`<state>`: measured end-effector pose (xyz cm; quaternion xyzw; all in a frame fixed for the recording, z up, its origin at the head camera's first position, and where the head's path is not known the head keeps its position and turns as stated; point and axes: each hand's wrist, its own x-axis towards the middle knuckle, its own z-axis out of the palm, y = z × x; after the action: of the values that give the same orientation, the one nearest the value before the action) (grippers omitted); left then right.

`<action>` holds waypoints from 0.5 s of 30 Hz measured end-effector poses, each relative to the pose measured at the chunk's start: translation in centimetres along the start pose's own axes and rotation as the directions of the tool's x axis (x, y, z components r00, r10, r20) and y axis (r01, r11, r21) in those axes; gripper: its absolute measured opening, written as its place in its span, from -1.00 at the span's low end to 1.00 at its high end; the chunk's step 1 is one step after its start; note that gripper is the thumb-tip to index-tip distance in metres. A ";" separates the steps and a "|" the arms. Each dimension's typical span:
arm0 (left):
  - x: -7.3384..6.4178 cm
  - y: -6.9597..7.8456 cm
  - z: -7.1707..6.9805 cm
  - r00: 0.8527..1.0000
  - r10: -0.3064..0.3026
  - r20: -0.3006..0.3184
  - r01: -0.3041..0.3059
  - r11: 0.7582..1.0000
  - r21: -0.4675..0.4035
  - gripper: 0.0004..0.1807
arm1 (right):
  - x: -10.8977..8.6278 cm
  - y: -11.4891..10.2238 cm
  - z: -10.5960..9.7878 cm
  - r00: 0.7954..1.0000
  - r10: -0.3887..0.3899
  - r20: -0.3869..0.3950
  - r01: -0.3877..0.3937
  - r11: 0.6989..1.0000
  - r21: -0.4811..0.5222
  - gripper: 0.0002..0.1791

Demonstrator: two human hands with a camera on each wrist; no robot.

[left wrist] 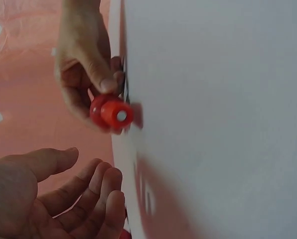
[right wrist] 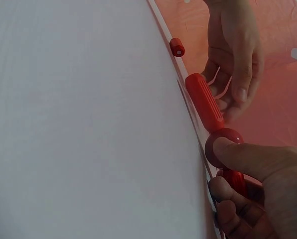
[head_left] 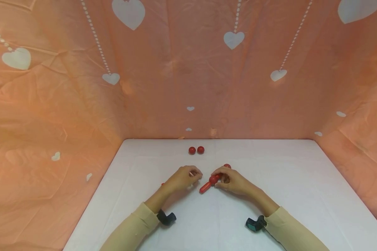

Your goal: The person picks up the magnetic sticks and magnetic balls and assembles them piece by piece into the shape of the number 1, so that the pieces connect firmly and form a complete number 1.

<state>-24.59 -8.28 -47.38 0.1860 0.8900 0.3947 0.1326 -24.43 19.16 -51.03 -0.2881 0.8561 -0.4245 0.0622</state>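
Right hand [head_left: 234, 182]: thumb and fingers pinched on the middle ball [head_left: 213, 179] of a red stick-and-ball piece. Clock below: 12 = far table edge, centred on that ball. From where I stand, its ribbed stick [right wrist: 205, 102] points between 7 and 8; end ball [head_left: 227, 166] sits between 1 and 2, partly behind the fingers. Left hand [head_left: 183, 177] at 9, near the stick, fingers loosely bent, thumb apart, nothing in them. Beyond it, also about 9, a short red stick [right wrist: 177, 47] on the table, mostly hidden by the left wrist. Two loose red balls [head_left: 196, 150] at 11, side by side. White table [head_left: 270, 160]; orange heart-print sheet [head_left: 176, 69] at 12, 9 and 3.
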 end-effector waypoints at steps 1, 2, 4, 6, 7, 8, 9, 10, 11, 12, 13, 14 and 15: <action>0.1 0.0 -0.3 1.000 0.001 -0.004 -0.001 1.000 0.002 -0.82 | 0.0 0.0 0.0 1.000 -0.001 0.000 0.001 1.000 0.001 -0.59; 0.1 0.1 -0.5 1.000 0.002 -0.008 -0.002 1.000 0.005 -0.81 | 0.0 0.0 0.0 1.000 -0.002 0.000 0.002 1.000 0.000 -0.59; 0.3 0.0 -0.9 1.000 0.016 -0.023 -0.016 1.000 0.011 -0.80 | 0.1 0.1 0.0 1.000 -0.003 0.002 0.003 1.000 -0.003 -0.59; 0.6 -0.1 -1.4 0.999 0.018 -0.035 -0.017 1.000 0.013 -0.79 | 0.1 0.2 0.0 1.000 -0.001 0.003 0.001 1.000 -0.005 -0.59; 0.7 -0.2 -1.6 0.999 0.016 -0.041 -0.016 1.000 0.014 -0.79 | 0.1 0.2 0.0 1.000 0.000 0.003 0.000 1.000 -0.006 -0.59; 0.9 -0.3 -1.8 0.999 0.014 -0.047 -0.013 1.000 0.018 -0.79 | 0.1 0.2 0.0 1.000 0.003 0.004 -0.003 1.000 -0.007 -0.59; 1.0 -0.4 -2.0 0.999 0.005 -0.052 -0.004 1.000 0.020 -0.79 | 0.1 0.2 0.0 1.000 0.005 0.003 -0.005 1.000 -0.009 -0.59; 1.2 -0.5 -2.2 0.998 -0.008 -0.056 0.009 1.000 0.023 -0.80 | 0.1 0.2 0.0 1.000 0.007 0.004 -0.007 1.000 -0.009 -0.60; 1.3 -0.6 -2.3 0.998 -0.022 -0.060 0.024 0.999 0.025 -0.80 | 0.1 0.2 0.0 1.000 0.007 0.005 -0.007 1.000 -0.009 -0.60; 1.4 -0.7 -2.5 0.997 -0.029 -0.065 0.030 0.999 0.027 -0.80 | 0.1 0.2 0.0 1.000 0.006 0.005 -0.006 1.000 -0.009 -0.60; 1.5 -0.8 -2.7 0.997 -0.031 -0.069 0.033 0.999 0.028 -0.80 | 0.1 0.2 0.0 1.000 0.006 0.006 -0.006 1.000 -0.010 -0.60; 1.6 -0.8 -2.8 0.997 -0.030 -0.074 0.032 0.999 0.029 -0.80 | 0.1 0.2 0.0 1.000 0.007 0.006 -0.007 1.000 -0.010 -0.60; 1.7 -0.8 -3.0 0.996 -0.031 -0.079 0.033 0.999 0.028 -0.80 | 0.1 0.2 -0.1 1.000 0.005 0.005 -0.005 1.000 -0.010 -0.60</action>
<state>-27.45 -9.99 -46.15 0.1581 0.9030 0.3864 0.1013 -24.57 19.26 -51.13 -0.2873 0.8588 -0.4194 0.0642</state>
